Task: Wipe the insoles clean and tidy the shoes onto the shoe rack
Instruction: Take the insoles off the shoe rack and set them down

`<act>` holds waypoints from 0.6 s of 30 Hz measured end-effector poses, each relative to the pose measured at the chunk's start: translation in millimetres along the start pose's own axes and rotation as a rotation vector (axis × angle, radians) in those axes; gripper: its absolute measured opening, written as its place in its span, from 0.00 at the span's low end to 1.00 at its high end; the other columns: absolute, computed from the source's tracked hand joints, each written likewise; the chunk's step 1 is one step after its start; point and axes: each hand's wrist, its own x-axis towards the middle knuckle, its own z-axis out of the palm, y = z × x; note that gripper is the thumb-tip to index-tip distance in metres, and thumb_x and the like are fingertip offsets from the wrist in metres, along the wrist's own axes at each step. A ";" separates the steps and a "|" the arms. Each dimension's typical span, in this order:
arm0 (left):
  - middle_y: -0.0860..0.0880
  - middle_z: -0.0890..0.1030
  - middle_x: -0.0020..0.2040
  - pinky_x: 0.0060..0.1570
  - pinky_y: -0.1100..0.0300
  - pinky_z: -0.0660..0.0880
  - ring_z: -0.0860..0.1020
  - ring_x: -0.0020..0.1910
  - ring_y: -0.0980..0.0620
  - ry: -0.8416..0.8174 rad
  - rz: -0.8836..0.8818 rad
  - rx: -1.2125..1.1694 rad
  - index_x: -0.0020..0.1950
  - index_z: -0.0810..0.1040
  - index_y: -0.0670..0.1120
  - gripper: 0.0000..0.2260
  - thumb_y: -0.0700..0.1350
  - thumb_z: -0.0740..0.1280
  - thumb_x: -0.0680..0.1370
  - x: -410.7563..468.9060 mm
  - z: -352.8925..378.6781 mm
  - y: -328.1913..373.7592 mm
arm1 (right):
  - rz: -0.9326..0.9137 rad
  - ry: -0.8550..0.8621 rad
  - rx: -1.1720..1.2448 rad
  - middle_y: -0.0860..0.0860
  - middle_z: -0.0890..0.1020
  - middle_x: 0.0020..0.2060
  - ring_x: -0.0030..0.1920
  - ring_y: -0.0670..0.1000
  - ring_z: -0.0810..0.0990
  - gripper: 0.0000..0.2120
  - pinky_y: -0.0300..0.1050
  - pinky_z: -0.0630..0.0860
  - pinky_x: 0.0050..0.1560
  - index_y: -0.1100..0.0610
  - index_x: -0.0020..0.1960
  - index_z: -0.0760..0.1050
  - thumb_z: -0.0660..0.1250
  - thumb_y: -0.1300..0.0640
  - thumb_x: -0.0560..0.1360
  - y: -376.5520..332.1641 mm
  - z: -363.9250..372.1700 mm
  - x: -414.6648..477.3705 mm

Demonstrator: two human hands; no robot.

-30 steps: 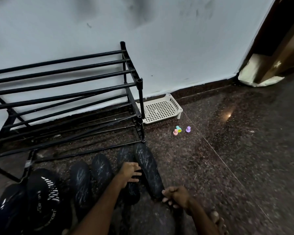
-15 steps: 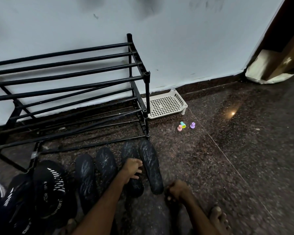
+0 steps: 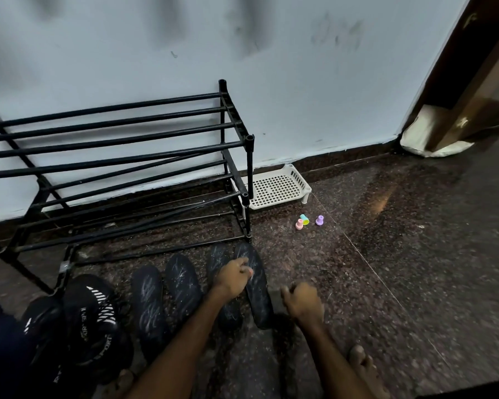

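Insoles (image 3: 182,283), four of them and all dark, lie side by side on a dark speckled stone floor (image 3: 386,269), just in front of the black shoe rack (image 3: 249,168). The rack stands against a pale wall (image 3: 300,96) marked with grey smudges, and its bars carry no shoes. A pair of black shoes (image 3: 90,315) with white stripes sits on the floor left of the insoles. A white perforated tray (image 3: 274,191) rests by the wall beside the rack's right end, with three small pastel pieces (image 3: 319,220) on the floor near it. A dark door frame (image 3: 458,67) rises at the far right.

The left hand (image 3: 234,276) reaches forward, palm down, its bent fingers on the rightmost insole (image 3: 258,300); whether they grip it or only press it I cannot tell. The right hand (image 3: 301,302) is blurred, fingers curled, just beside that insole's heel, and I cannot tell whether it holds anything. A bare foot (image 3: 363,367) shows at the bottom right.
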 end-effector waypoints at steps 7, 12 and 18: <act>0.46 0.70 0.74 0.69 0.55 0.68 0.70 0.71 0.46 0.000 0.074 0.128 0.77 0.64 0.44 0.25 0.48 0.65 0.81 6.9 -13.2 25.3 | 0.042 -0.114 -0.019 0.53 0.85 0.44 0.44 0.52 0.83 0.16 0.46 0.81 0.46 0.58 0.45 0.81 0.65 0.45 0.75 7.8 -5.5 21.4; 0.46 0.68 0.75 0.68 0.59 0.67 0.69 0.72 0.47 0.017 0.137 0.084 0.78 0.61 0.45 0.26 0.46 0.64 0.82 37.5 -16.8 55.8 | -0.068 -0.036 -0.035 0.56 0.84 0.46 0.48 0.57 0.83 0.20 0.45 0.77 0.47 0.60 0.48 0.81 0.65 0.43 0.73 -26.8 -35.8 73.5; 0.47 0.65 0.76 0.70 0.61 0.64 0.66 0.74 0.49 0.016 0.199 0.035 0.79 0.59 0.44 0.27 0.43 0.64 0.82 98.4 -4.8 93.5 | -0.242 -0.041 -0.003 0.60 0.81 0.40 0.41 0.57 0.78 0.12 0.43 0.73 0.45 0.55 0.29 0.67 0.59 0.50 0.67 -81.2 -82.5 163.6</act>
